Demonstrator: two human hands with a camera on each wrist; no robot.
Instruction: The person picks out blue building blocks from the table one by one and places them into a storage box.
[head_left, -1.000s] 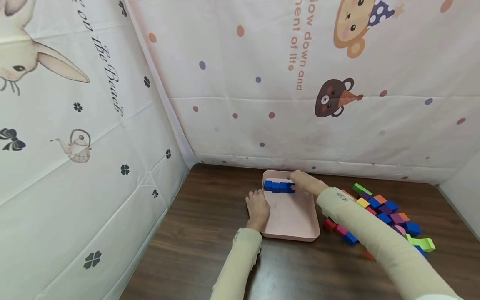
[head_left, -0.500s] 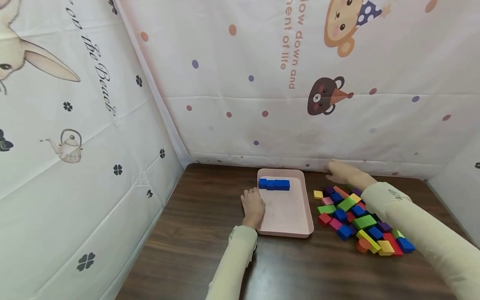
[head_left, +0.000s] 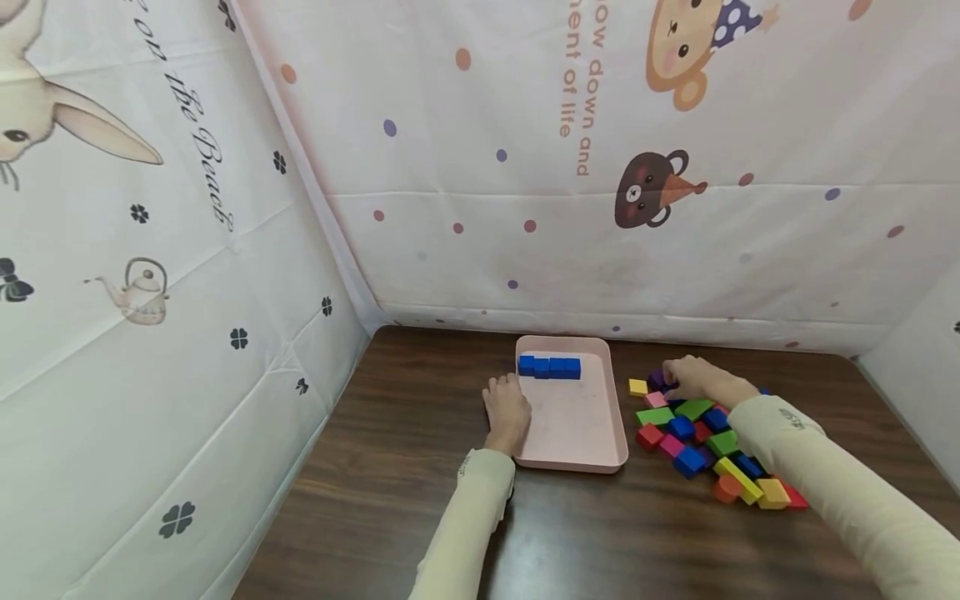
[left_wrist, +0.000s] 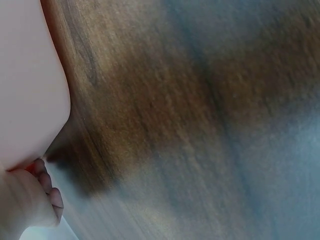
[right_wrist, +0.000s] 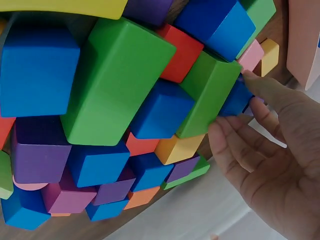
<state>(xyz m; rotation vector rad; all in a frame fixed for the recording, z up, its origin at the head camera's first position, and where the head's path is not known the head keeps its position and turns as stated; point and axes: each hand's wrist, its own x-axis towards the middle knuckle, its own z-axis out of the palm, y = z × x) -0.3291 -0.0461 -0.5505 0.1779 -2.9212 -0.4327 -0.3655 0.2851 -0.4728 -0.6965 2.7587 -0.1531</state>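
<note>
My right hand (head_left: 701, 379) pinches a blue block (right_wrist: 235, 98) between thumb and fingers at the far side of a pile (head_left: 682, 429). My left hand (head_left: 507, 411) rests, fingers relaxed, against the pink tray (head_left: 573, 421). The green block (right_wrist: 210, 92) beside my fingertips could get dragged, because pieces crowd together. Blocks look smooth, mostly angular; the shallow, round-cornered, plastic-looking tray holds a row of blue blocks (head_left: 550, 367).

The cream-sleeved left arm (head_left: 463, 525) reaches forward, its left hand (head_left: 507, 410) back-up with fingers (head_left: 496, 393) bent; the cream-sleeved right arm (head_left: 847, 490) angles inward, its right hand (head_left: 697, 379) (palm (right_wrist: 287, 182) showing in the wrist view) holding thumb (right_wrist: 272, 92) apart from curved fingers.
</note>
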